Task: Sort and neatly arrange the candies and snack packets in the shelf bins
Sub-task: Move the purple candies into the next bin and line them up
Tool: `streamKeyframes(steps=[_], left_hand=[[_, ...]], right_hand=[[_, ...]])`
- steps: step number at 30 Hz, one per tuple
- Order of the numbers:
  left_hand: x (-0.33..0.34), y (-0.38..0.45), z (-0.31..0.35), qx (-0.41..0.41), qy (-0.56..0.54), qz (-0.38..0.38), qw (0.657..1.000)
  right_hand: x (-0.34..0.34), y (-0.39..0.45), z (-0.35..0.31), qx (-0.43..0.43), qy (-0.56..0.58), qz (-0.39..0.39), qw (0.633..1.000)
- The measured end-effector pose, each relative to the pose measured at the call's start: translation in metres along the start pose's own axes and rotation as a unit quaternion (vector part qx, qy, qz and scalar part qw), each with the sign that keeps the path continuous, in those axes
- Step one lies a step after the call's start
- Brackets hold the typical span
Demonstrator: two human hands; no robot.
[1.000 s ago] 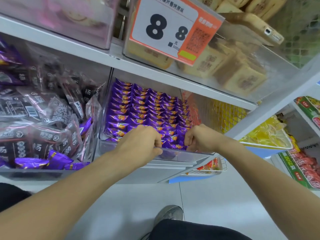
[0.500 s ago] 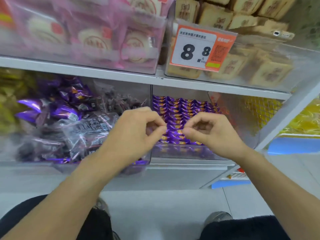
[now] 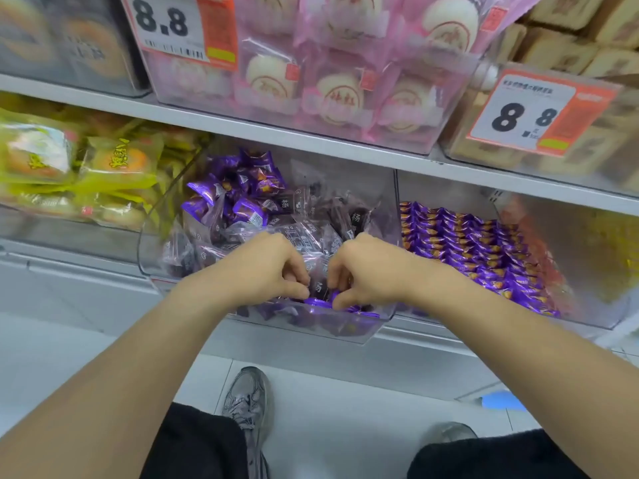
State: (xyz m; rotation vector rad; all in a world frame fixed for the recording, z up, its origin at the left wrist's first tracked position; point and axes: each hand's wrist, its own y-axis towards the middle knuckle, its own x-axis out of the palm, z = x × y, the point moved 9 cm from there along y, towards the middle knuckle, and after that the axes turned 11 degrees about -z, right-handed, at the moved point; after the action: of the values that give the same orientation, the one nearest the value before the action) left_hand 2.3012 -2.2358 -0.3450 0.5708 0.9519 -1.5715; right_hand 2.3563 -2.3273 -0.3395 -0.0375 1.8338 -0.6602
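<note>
- Reaching both hands into the middle bin (image 3: pixel 375 328) on the lower shelf, front edge.
- My left hand (image 3: pixel 266 271): fingers curled, tips pinching at a purple candy (image 3: pixel 316 301) by the bin's front wall.
- My right hand (image 3: pixel 366 271): fingers curled too, pinching wrappers at the same spot, just beside the left; the exact piece it has, can't tell, fingers cover it.
- Dark packet (image 3: pixel 318 283) sits between the two hands, touching both.
- Middle bin = mixed heap: dark packets (image 3: pixel 307 233) in the centre w/ loose purple candies (image 3: pixel 242 191) at the back-left, more purple along the front.
- Bin to the right (image 3: pixel 584 271): purple candies in neat rows (image 3: pixel 480 243).
- Bin to the left: yellow packets (image 3: pixel 114 164), piled.
- Upper shelf: pink buns (image 3: pixel 342 95), tan boxes (image 3: pixel 567 46), two 8.8 price tags (image 3: pixel 532 115).
- Below: grey shoe (image 3: pixel 247 395) on a white floor, black shorts (image 3: pixel 197 444).
</note>
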Motion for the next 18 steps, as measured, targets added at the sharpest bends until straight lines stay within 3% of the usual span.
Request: streamKeyframes(steps=[4,6,12,15,18], left_hand=[[-0.002,0.01,0.011,0.008,0.042,-0.007,0.999],[-0.001,0.016,0.014,0.006,0.059,-0.01,0.998],[0.014,0.032,0.013,-0.017,0.119,-0.075,0.99],[0.019,0.038,0.016,-0.02,0.152,-0.094,0.984],[0.017,0.034,0.011,-0.016,0.124,-0.09,0.988]], right_hand=[[0.007,0.011,0.005,0.028,-0.024,-0.015,0.999],[0.001,0.004,0.006,0.021,0.019,-0.009,1.0],[-0.036,-0.05,0.02,-0.002,0.159,0.104,0.982],[-0.032,-0.068,0.028,-0.027,0.335,0.148,0.93],[-0.022,-0.076,0.047,-0.04,0.478,0.223,0.849]])
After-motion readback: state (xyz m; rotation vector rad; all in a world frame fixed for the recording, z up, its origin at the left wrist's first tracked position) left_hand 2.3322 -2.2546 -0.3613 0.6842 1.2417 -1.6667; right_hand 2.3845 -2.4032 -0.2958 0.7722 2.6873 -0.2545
